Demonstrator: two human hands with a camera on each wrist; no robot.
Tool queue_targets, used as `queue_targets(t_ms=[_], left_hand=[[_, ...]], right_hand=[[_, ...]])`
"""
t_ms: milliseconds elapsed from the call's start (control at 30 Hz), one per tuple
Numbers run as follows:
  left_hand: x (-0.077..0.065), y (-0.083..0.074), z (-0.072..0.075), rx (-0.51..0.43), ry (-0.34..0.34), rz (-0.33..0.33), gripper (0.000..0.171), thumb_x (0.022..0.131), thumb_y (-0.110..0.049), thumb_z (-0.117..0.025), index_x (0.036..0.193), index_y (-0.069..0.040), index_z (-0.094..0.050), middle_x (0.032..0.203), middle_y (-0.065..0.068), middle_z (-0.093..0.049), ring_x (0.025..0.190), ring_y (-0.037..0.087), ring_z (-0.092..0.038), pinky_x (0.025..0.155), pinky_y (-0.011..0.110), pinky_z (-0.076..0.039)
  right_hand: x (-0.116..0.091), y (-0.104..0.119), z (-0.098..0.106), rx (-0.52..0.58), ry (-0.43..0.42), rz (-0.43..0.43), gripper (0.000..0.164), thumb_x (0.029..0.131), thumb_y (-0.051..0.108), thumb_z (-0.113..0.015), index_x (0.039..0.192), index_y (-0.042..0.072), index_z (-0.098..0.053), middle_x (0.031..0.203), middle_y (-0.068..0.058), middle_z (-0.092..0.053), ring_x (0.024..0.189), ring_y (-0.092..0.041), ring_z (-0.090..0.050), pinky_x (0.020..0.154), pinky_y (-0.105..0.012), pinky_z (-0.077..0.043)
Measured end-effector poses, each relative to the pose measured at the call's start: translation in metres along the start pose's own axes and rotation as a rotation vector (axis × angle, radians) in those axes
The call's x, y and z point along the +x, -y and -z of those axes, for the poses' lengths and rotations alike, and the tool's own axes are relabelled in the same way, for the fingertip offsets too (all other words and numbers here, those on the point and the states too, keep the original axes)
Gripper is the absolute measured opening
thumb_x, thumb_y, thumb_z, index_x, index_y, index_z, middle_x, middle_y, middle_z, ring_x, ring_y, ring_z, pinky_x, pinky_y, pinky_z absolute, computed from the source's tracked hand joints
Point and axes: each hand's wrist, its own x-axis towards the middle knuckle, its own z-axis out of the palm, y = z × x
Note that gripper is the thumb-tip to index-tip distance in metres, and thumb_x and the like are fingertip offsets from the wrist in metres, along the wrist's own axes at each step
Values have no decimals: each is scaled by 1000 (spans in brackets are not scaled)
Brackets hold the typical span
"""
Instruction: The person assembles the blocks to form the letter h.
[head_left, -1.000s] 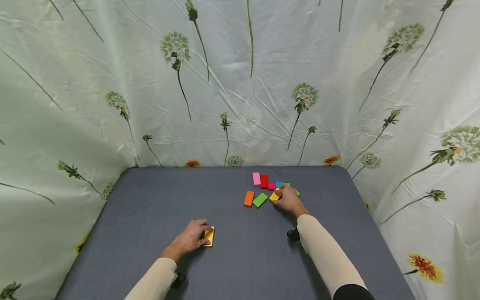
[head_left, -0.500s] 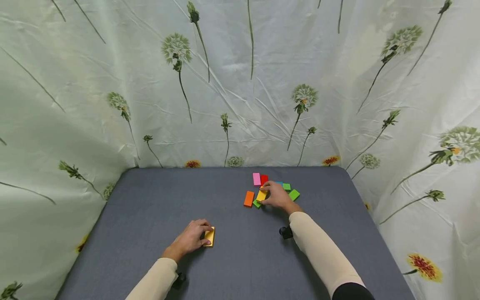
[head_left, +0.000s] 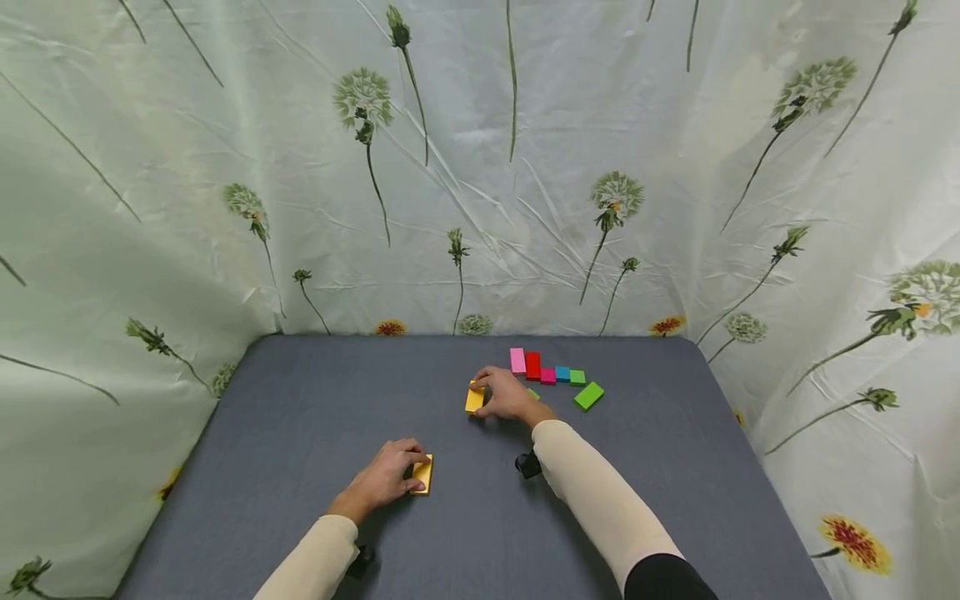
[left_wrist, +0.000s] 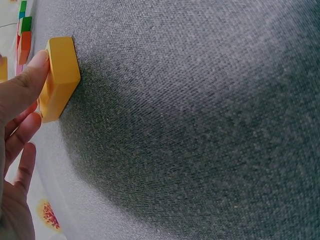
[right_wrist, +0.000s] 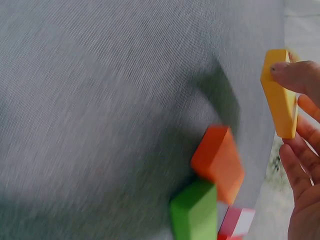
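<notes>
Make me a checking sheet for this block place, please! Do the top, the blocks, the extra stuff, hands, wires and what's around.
Surface: grey woven-cloth tabletop, looks flat.
Job's things: yellow rectangular block on the tabletop; second yellow rectangular block, lifted. Material: cannot tell.
Clutter: other flat-sided blocks, material unclear: pink block, red block, magenta block, blue block, small green block, larger green block; orange block beside another green block.
Hands: left hand holds the tabletop yellow block; right hand pinches the lifted one.
Cables: nothing seen.
Surroundings: pale hanging fabric with dandelion print.
</notes>
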Motion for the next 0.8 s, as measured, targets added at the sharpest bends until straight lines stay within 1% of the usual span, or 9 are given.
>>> queue_targets(t_ms=[167, 333, 433, 500, 600, 700, 800], left_hand=[[1, 0, 0, 3, 35, 15, 29, 76, -24, -82, 97, -7, -73, 96, 0, -61, 92, 19, -58, 80, 38, -45], [1, 1, 1, 3, 33, 11, 29, 75, -24, -82, 97, -7, -73, 95, 0, -60, 90, 18, -58, 78, 37, -45], [1, 1, 2, -8, 32, 20, 28, 75, -23, -83, 97, -7, -73, 94, 0, -60, 90, 18, -57, 78, 38, -45], [0, 0, 3, -12, 35, 25, 28, 75, -23, -82, 97, -8, -74, 95, -1, -60, 91, 18, -57, 78, 38, -45], [0, 0, 3, -8, 23, 9, 27, 74, -22, -83, 96, -8, -73, 95, 0, -61, 92, 19, -58, 77, 38, -45], [0, 0, 3, 3, 22, 0, 27, 74, -22, -83, 95, -8, -73, 96, 1, -61, 92, 19, -58, 77, 38, -44], [0, 0, 3, 11, 27, 6, 27, 75, -21, -83, 96, -8, -73, 98, 2, -61, 92, 20, -58, 78, 39, -45]], right_hand=[[17, 17, -10, -29, 59, 41, 47, 79, 20, -80, 121, 4, -67, 123, -9, -57, 117, -27, -51, 102, -42, -38], [31, 34, -22, -63, 110, 76, 46, 79, 21, -80, 121, 6, -67, 124, -8, -57, 117, -25, -52, 101, -39, -40], [37, 43, -29, -79, 147, 79, 45, 79, 21, -80, 120, 7, -68, 124, -6, -57, 117, -24, -52, 101, -36, -40], [40, 47, -33, -81, 167, 73, 44, 79, 20, -81, 120, 8, -68, 124, -5, -57, 118, -24, -52, 101, -35, -40], [41, 52, -40, -87, 187, 63, 44, 79, 21, -81, 119, 10, -69, 124, -4, -57, 118, -23, -52, 100, -34, -41], [40, 55, -47, -99, 192, 63, 44, 79, 22, -81, 120, 10, -69, 123, -3, -58, 115, -21, -54, 98, -32, -42], [39, 56, -54, -93, 193, 57, 46, 79, 22, -81, 121, 10, -68, 121, -2, -58, 113, -19, -54, 97, -30, -42]])
